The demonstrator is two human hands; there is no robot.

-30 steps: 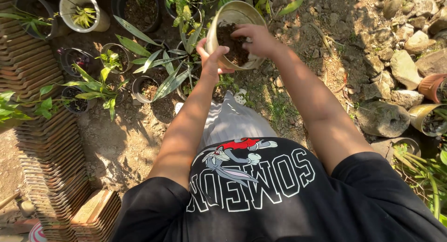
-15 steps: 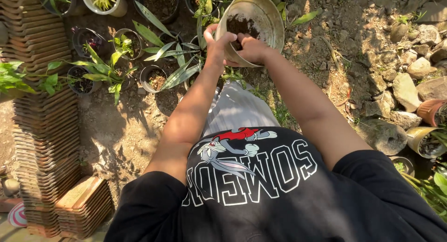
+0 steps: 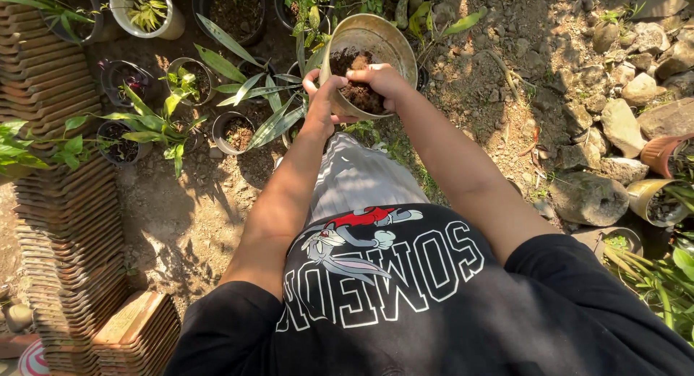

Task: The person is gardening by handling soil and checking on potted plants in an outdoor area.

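While left hand (image 3: 322,101) kept grip on tilted metal pot (image 3: 376,36) at rim, right hand (image 3: 376,79) shifted from deep inside to near edge, fingers closed on soil clump (image 3: 358,94); pot held above potted plants (image 3: 238,123).

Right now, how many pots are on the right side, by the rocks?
3: a terracotta pot at the edge, a yellowish pot just below it, and a shaded pot lowest, by the leaves. More may be hidden beyond the frame.
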